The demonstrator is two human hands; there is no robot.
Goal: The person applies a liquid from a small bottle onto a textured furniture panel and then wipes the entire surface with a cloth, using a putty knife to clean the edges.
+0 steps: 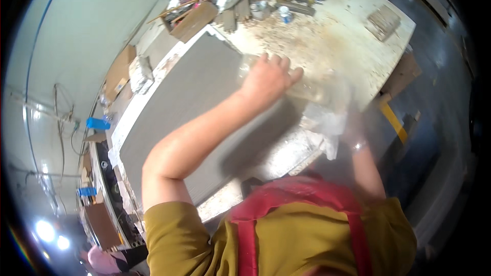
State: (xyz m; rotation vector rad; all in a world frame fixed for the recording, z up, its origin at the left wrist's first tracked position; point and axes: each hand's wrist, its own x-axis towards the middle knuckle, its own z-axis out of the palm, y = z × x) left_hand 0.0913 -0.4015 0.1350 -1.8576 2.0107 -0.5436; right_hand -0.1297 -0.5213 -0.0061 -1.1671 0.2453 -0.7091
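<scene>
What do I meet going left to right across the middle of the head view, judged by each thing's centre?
Blue box, white bundle, grey sheet, left hand, translucent plastic, blurred right hand, yellow strip.

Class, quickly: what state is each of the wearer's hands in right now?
Left hand: partly curled over the grey sheet's edge; its hold cannot be told.
Right hand: blurred beside translucent plastic film; open or closed cannot be told.
</scene>
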